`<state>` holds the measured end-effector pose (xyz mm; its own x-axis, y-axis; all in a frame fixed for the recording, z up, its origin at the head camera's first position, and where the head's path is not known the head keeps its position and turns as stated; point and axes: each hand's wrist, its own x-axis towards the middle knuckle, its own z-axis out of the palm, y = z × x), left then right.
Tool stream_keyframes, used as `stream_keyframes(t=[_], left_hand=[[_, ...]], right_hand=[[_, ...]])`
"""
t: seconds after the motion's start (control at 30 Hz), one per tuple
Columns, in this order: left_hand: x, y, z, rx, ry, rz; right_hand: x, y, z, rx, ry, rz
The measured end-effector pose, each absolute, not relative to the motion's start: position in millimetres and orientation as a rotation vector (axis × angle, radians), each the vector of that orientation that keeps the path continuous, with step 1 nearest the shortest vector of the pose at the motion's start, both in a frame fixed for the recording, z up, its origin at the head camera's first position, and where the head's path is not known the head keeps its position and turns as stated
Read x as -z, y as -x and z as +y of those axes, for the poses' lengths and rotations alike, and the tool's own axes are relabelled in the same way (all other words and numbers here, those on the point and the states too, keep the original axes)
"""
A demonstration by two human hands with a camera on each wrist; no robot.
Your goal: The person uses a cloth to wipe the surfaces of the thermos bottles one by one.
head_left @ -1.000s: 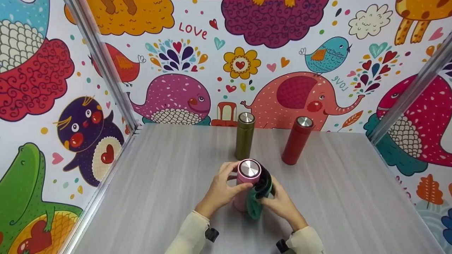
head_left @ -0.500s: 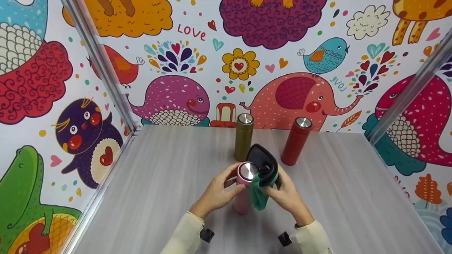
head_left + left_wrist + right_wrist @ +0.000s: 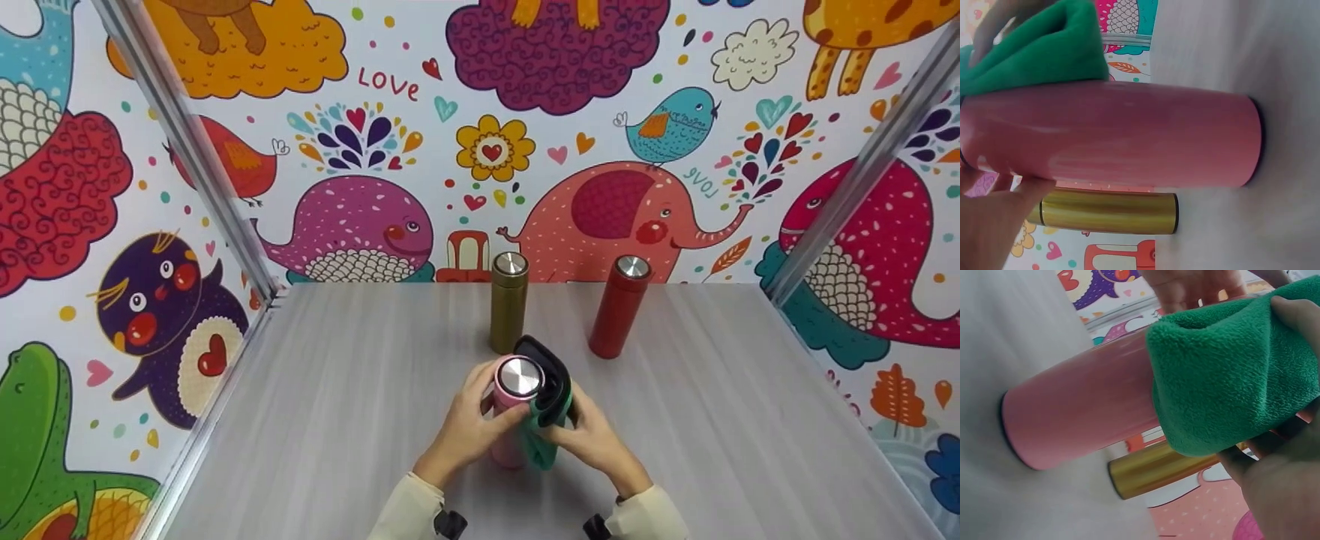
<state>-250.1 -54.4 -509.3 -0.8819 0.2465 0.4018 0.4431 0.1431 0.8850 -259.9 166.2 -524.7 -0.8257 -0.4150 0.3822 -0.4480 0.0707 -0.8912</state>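
Left hand (image 3: 466, 429) in a curl round the pink bottle (image 3: 1123, 135), right hand (image 3: 598, 441) with green cloth (image 3: 1216, 377) in grip against it

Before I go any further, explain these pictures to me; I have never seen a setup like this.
There is no robot here, just a person working bare-handed. The widest picture comes from a camera worn on the head; the other two come from cameras on the left and right wrists, so things appear tipped over there. The left hand grips a pink bottle near its top. The right hand holds a green cloth, partly black, against the bottle's side. Behind, a gold bottle and a red bottle stand on the grey table.
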Motion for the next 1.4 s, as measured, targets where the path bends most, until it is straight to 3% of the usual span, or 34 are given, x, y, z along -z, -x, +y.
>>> stream_keyframes(t=[0.4, 0.6, 0.83, 1.4], left_hand=[[511, 248, -62, 1.876, 0.625, -2.241], [513, 249, -65, 1.841, 0.632, -2.219], [517, 252, -63, 1.808, 0.663, -2.211], [512, 247, -67, 1.740, 0.768, -2.318]], right_hand=[[585, 258, 169, -2.060, -0.682, -2.635], [589, 258, 165, -2.022, -0.684, -2.598], [575, 254, 164, -2.067, -0.575, -2.444], [493, 261, 162, -1.792, -0.951, -2.079]])
